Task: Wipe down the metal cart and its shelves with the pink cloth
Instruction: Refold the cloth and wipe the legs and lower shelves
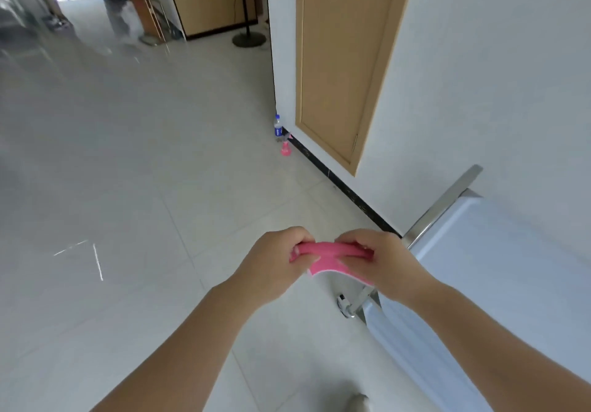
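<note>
Both hands, left (271,261) and right (377,258), are pinching the cloth (323,266) folded, probably twisting it; the cart (499,261) is sitting right, so loose corners could be snagging its rail.

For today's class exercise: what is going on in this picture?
A person holds a pink cloth stretched between the left hand and right hand, both gripping it. The metal cart stands to the right by the wall; the cloth is not touching it, so wiping is not under way.
</note>
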`<state>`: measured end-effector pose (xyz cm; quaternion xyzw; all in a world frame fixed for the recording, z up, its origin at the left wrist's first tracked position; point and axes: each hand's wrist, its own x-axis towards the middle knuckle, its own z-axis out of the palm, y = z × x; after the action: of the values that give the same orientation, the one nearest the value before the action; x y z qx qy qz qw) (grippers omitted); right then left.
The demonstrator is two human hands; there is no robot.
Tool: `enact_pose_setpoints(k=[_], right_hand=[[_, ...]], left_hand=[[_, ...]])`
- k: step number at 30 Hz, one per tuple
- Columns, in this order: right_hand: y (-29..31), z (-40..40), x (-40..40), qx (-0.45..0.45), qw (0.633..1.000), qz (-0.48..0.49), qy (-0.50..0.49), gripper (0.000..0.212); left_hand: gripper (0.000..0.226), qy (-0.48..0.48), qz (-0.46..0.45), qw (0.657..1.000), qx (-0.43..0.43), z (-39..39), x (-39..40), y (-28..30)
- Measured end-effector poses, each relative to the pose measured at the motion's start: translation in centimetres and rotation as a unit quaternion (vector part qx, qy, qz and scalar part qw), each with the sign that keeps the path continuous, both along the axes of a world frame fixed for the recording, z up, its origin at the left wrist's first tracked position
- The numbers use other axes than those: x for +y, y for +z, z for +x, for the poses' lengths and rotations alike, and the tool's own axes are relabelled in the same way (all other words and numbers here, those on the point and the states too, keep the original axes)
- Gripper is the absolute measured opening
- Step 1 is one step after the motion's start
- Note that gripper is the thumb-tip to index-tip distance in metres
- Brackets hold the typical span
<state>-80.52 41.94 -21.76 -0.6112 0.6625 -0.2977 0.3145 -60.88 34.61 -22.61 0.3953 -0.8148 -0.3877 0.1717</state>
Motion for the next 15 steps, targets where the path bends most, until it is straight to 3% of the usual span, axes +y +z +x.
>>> enact_pose_setpoints(k=[3, 6, 15], right_hand=[[3.5, -2.9, -2.0, -0.125, 0.992, 0.002, -0.023, 0.028], [5.4, -6.2, -3.9, -0.192, 0.980, -0.008, -0.042, 0.030], [7.8, -12.0, -10.8, -0.141, 0.988, -0.019, -0.053, 0.028]], left_hand=[[0.010, -0.028, 0.014, 0.999, 0.019, -2.6, -3.0, 3.8], [0.020, -0.041, 0.012, 0.999, 0.024, -5.2, -5.8, 6.0], [0.021, -0.069, 0.024, 0.997, -0.009, -10.1, -14.2, 8.3]])
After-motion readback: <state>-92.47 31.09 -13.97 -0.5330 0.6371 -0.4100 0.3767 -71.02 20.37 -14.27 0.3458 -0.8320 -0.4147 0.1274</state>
